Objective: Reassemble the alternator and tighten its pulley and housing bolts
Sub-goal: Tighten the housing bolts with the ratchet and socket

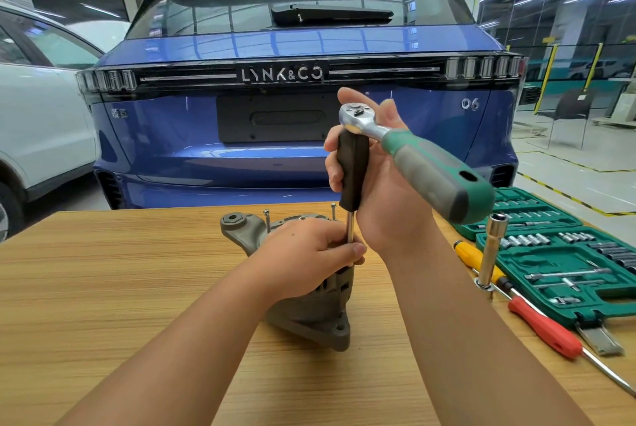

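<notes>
The grey alternator (309, 315) stands on the wooden table (120, 281), with two long housing bolts (265, 219) sticking up at its far side. My left hand (309, 253) rests on top of it, fingers pinching the steel shaft of a black-handled driver (352, 171) that stands upright on the housing. My right hand (378, 191) grips that black handle. A ratchet wrench (430, 167) with a green-and-grey grip sits on the driver's top, its chrome head at my fingertips and its grip jutting right.
A green socket set case (564, 253) lies open at the table's right. Next to it stand a tall deep socket (490, 253) and lie a yellow screwdriver (475, 257) and a red screwdriver (547, 332). A blue car (275, 115) stands behind the table.
</notes>
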`<state>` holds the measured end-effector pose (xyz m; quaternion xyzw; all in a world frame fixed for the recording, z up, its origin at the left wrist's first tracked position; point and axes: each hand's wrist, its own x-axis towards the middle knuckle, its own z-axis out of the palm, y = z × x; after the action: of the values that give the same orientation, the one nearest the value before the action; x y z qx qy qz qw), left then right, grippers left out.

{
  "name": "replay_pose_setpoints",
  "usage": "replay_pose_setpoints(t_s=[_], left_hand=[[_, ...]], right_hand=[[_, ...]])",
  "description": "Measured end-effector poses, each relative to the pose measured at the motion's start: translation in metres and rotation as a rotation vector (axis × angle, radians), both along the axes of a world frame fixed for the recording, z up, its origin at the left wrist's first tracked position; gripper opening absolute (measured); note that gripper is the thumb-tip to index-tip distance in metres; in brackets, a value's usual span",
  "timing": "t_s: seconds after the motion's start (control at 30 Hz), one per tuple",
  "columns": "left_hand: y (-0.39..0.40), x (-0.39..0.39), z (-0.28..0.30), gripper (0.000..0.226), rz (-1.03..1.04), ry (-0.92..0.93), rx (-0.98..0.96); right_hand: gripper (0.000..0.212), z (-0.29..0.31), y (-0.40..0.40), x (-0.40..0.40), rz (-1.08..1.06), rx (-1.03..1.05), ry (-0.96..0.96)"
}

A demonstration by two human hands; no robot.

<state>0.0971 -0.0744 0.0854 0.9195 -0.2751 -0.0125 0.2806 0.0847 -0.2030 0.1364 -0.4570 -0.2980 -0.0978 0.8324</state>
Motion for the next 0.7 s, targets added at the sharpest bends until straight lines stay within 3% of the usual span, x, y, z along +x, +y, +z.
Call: replay_pose_setpoints(t_s=[0.07, 0.17, 0.23, 0.33, 0.47, 0.6, 0.7], left_hand=[[0.0004, 0.0002, -0.0008, 0.023, 0.001, -0.004, -0.003], [-0.0008, -0.0009, -0.001, 0.027, -0.002, -0.021, 0.033], [-0.0014, -0.0005, -0.001, 0.028, -0.009, -0.025, 0.049], [-0.0013, 0.0007, -0.0006, 0.025, -0.006, -0.002, 0.023], [-0.0027, 0.0001, 0.0, 0.027, -0.001, 0.006, 0.023], [-0.0026, -0.0013, 0.0004, 0.026, 0.004, 0.0, 0.021], [-0.0019, -0.0011, -0.0001, 0.024, 0.001, -0.001, 0.007]], right_hand=[[0.042, -0.0009, 0.0037, -0.0017, -0.071, 0.043, 0.021], [0.028, -0.0015, 0.0049, -0.0014, -0.462, -0.03, 0.015], [0.029, -0.002, 0.0035, 0.0008, -0.55, -0.081, 0.055], [0.012, -0.0009, 0.0002, -0.0006, -0.372, -0.094, 0.046], [0.04, -0.0041, 0.0013, -0.0005, -0.369, -0.068, -0.128], [0.049, -0.0048, 0.0037, -0.0018, -0.364, -0.06, -0.149], [0.043, -0.0059, 0.0045, -0.0022, -0.32, -0.066, -0.156]])
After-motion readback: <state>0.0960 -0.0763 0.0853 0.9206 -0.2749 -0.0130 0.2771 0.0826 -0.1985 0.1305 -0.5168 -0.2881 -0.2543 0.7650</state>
